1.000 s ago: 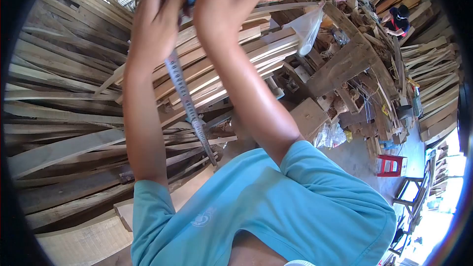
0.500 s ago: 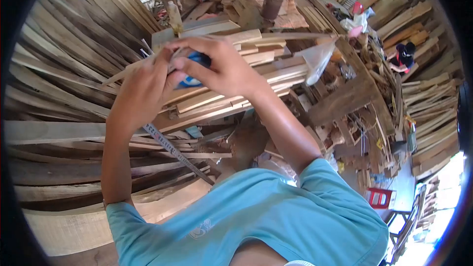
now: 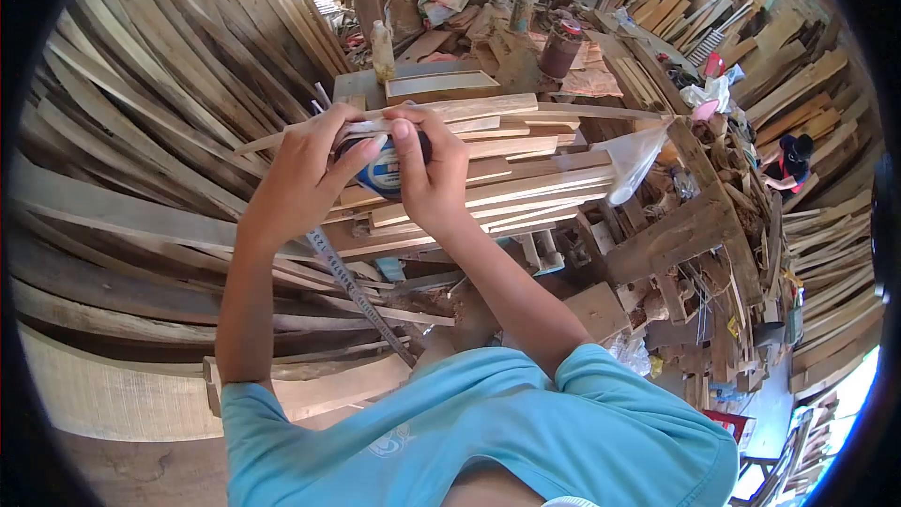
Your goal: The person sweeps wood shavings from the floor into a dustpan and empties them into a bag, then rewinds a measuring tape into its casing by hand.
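A blue and black tape measure [image 3: 382,172] sits between my two hands, above a stack of cut wood strips [image 3: 497,192]. My left hand [image 3: 305,164] grips its left side, with the thumb laid across the front. My right hand [image 3: 432,164] closes around the right side, thumb on the top edge. Something pale and thin shows between the fingertips of both hands; I cannot make out what it is. Below my left hand a silver numbered measuring strip [image 3: 352,291] slants down to the right. My fingers hide whether it joins the tape measure.
Long planks [image 3: 122,197] lean along the left side. Behind the stack stand a plastic bottle [image 3: 383,52] and a dark red-lidded jar [image 3: 560,49]. A clear plastic bag [image 3: 629,164] hangs at the stack's right end. Another person [image 3: 790,164] is far off at right.
The view has shifted, so the bench and stack appear lower and further right. My right thumb has moved up onto the tape measure's top, and more of its blue face shows.
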`<state>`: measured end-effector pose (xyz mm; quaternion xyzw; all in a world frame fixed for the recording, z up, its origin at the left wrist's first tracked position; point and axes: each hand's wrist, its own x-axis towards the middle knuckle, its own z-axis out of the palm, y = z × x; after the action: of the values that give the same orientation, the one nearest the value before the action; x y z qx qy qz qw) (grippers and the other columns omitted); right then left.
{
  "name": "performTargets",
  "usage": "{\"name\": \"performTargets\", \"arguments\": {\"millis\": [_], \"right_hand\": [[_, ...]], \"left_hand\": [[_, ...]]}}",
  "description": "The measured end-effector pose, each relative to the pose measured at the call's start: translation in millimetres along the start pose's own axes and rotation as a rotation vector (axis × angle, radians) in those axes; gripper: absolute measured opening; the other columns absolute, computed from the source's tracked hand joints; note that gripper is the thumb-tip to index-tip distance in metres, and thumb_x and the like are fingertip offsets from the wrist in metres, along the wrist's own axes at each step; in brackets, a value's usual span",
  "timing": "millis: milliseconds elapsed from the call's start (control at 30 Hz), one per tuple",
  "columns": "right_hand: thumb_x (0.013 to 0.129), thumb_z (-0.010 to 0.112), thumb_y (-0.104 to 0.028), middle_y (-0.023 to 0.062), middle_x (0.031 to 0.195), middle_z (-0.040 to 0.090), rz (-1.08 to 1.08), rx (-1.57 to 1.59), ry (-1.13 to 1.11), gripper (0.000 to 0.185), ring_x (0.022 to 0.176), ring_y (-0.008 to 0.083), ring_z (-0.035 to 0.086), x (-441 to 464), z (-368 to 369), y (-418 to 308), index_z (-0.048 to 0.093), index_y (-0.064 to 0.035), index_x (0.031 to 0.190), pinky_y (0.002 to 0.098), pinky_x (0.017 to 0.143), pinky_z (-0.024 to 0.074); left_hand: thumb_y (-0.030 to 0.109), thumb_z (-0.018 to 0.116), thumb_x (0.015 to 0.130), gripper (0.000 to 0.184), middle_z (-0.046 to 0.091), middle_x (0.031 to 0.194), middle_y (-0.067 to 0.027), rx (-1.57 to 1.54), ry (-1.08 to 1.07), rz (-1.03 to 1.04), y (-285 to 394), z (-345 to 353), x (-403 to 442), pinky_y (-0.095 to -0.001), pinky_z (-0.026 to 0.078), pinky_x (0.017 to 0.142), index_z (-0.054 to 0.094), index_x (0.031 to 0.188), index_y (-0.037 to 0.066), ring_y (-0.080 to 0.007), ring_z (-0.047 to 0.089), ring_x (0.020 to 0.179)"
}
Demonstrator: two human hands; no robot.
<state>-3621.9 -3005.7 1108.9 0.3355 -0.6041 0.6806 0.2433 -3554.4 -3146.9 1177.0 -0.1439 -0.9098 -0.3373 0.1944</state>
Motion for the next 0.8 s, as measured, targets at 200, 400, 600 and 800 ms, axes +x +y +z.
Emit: {"name": "performTargets", "arguments": {"millis": [200, 400, 600, 800], "right_hand": [[0.095, 0.053, -0.015, 0.0185, 0.087, 0.065, 0.012, 0.035, 0.079, 0.021, 0.077, 0.0277, 0.065, -2.2, 4.7, 5.6, 0.062, 0.0032, 0.1, 0.033, 0.071, 0.0489], [0.098, 0.05, -0.018, 0.0133, 0.086, 0.065, -0.013, 0.067, 0.24, 0.024, 0.077, 0.0175, 0.06, 13.7, 21.1, -10.0, 0.061, 0.0031, 0.1, 0.0304, 0.072, 0.0473], [0.101, 0.046, -0.023, 0.009, 0.091, 0.061, -0.033, 0.186, 0.326, 0.03, 0.081, 0.0129, 0.054, 14.1, 52.5, -8.0, 0.058, 0.0026, 0.107, 0.0264, 0.072, 0.0441], [0.101, 0.042, -0.029, 0.0101, 0.098, 0.061, -0.103, 0.19, 0.197, 0.036, 0.091, 0.0159, 0.054, -1.4, 60.6, -12.7, 0.056, 0.0022, 0.111, 0.0312, 0.083, 0.0427]], "left_hand": [[0.031, 0.067, 0.087, 0.047, 0.064, 0.1, -0.0106, -0.267, 0.127, -0.167, -19.4, 4.3, -19.5, -0.0267, 0.046, 0.081, 0.055, 0.119, -0.002, -0.0128, 0.058, 0.089], [0.026, 0.062, 0.092, 0.042, 0.064, 0.096, -0.0083, -0.472, 0.14, -0.058, -20.6, 7.8, -12.1, -0.0267, 0.047, 0.074, 0.051, 0.12, -0.003, -0.0109, 0.06, 0.087], [0.026, 0.056, 0.095, 0.04, 0.063, 0.087, -0.0127, -0.183, 0.363, 0.051, -15.8, 26.1, -7.2, -0.0299, 0.047, 0.069, 0.045, 0.123, -0.001, -0.0186, 0.062, 0.076], [0.033, 0.051, 0.098, 0.039, 0.062, 0.097, -0.0067, -0.118, 0.471, -0.062, -38.6, 26.8, -28.2, -0.0301, 0.045, 0.08, 0.052, 0.118, 0.0, -0.0166, 0.055, 0.085]]}}
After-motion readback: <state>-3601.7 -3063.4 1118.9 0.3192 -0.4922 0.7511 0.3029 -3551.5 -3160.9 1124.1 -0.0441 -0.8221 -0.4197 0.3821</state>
